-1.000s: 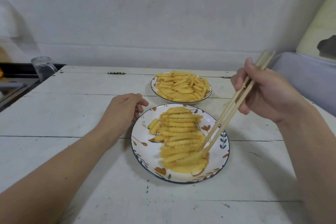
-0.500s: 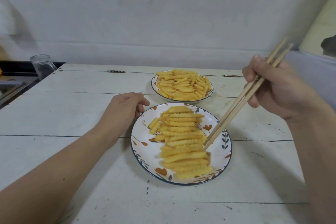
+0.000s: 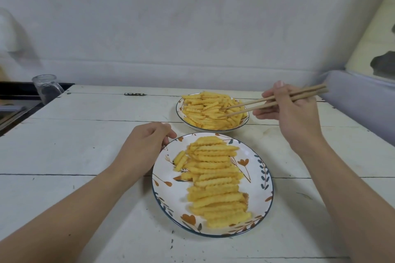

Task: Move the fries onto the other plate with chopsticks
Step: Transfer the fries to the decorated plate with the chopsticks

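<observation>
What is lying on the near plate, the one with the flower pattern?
The near plate holds crinkle-cut fries laid crosswise in a neat stack. The left hand touches its rim. The fries cover the middle of the plate, so its pattern there cannot be seen.

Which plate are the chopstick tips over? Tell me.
The far plate, heaped with jumbled fries; the chopsticks in the right hand reach it. The near floral plate holds rows.

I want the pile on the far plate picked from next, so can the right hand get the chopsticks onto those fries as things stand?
Probably yes. The right hand holds the chopsticks with their tips already over the fries on the far plate, and nothing lies between them.
</observation>
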Tool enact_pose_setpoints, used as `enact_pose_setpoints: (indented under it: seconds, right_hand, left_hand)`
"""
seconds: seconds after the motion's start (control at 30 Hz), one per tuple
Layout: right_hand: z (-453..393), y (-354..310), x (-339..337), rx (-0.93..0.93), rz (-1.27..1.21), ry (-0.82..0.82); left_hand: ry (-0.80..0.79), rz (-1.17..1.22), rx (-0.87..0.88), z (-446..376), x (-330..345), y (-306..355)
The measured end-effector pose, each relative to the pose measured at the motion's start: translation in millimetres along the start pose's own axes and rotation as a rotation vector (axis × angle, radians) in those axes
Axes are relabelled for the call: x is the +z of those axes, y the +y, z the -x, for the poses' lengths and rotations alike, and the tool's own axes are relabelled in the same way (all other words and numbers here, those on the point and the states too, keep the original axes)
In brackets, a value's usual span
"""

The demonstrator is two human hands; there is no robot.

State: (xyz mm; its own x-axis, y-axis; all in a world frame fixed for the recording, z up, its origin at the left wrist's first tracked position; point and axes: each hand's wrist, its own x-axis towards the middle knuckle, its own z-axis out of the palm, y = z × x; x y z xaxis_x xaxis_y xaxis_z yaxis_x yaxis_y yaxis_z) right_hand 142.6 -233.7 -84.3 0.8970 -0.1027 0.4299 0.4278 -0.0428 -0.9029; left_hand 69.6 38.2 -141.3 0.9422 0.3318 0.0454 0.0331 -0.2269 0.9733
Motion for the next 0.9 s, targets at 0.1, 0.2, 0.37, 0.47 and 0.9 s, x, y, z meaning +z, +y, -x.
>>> enact_pose_setpoints:
  seconds: [0.1, 0.2, 0.37, 0.47, 0.9]
  right_hand:
    - [1.9, 3.8, 5.4, 0.005, 0.037, -0.040]
    - [4.1, 6.4, 8.8, 0.002, 0.055, -0.050]
    - [1.9, -0.5, 4.8, -0.017, -0.011, -0.007]
    - [-2.3, -14.1, -9.3, 0.017, -0.129, 0.021]
    - [15.3, -53.0, -22.2, 0.172, -0.206, -0.520]
  left_hand:
    - [-0.001, -0.007, 0.004, -0.1, 0.0, 0.3]
    - [-0.003, -0.010, 0.005, -0.6, 0.1, 0.1]
    - [0.003, -0.009, -0.002, 0.2, 0.1, 1.4]
    - [0.008, -0.015, 0.000, 0.9, 0.1, 1.6]
    - [0.001, -0.025, 0.014, 1.8, 0.2, 3.9]
